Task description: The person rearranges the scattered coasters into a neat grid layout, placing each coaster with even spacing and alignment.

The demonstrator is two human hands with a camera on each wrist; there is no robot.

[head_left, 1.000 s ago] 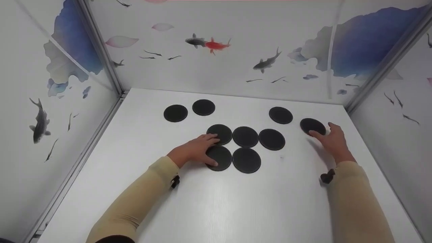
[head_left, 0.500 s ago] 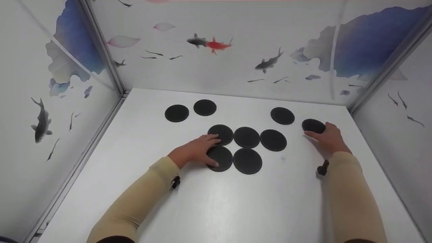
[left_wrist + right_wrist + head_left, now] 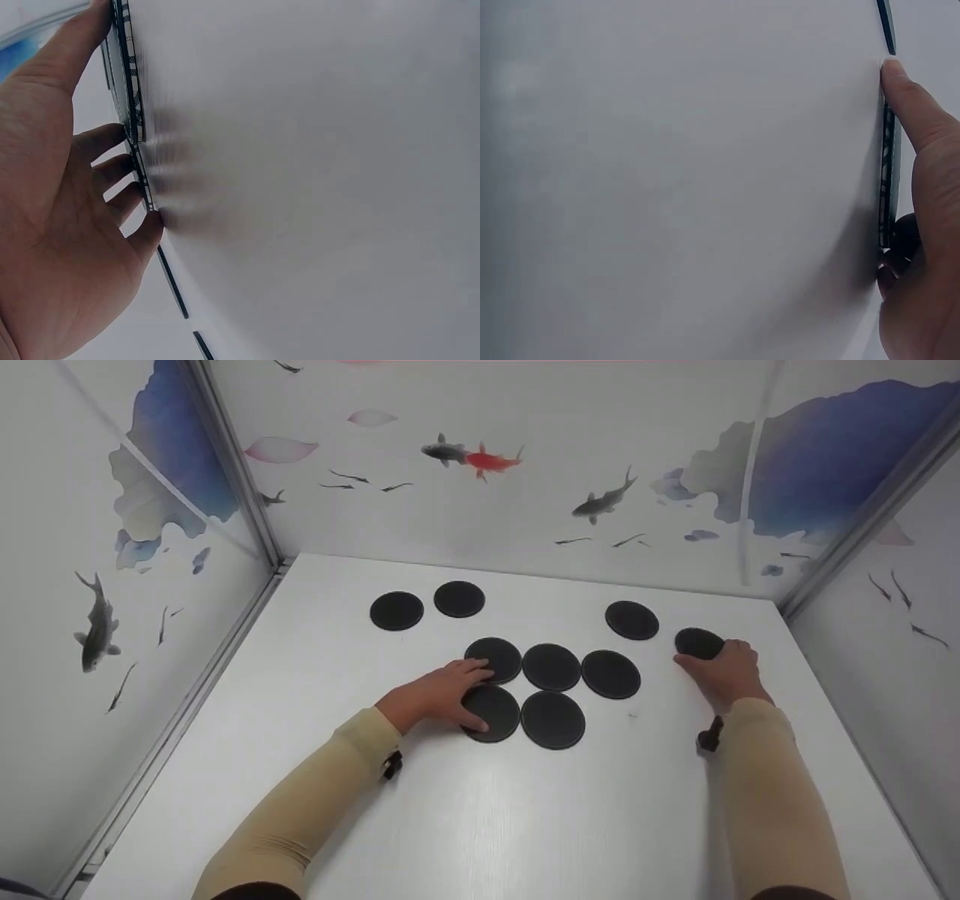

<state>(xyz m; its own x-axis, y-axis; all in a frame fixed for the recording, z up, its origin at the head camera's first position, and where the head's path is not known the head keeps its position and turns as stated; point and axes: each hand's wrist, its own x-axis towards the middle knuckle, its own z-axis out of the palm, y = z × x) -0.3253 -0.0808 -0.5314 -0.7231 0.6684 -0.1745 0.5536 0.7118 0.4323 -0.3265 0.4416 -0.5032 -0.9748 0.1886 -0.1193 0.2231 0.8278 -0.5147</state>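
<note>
Black round discs lie on the white table (image 3: 480, 810). From the head view, the left hand (image 3: 439, 695) rests flat, fingers spread, on the near-left disc (image 3: 491, 712). The right hand (image 3: 724, 673) curls around the far-right disc (image 3: 696, 643). In the right wrist view, thumb and fingers (image 3: 919, 124) pinch that disc's edge.

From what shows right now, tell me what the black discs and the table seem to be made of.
Black discs: matte, thin and flat with no glare, likely rubber, foam or felt; the pictures cannot settle which. Table: white with faint streaks like wood grain and a soft sheen, probably laminate board.
</note>
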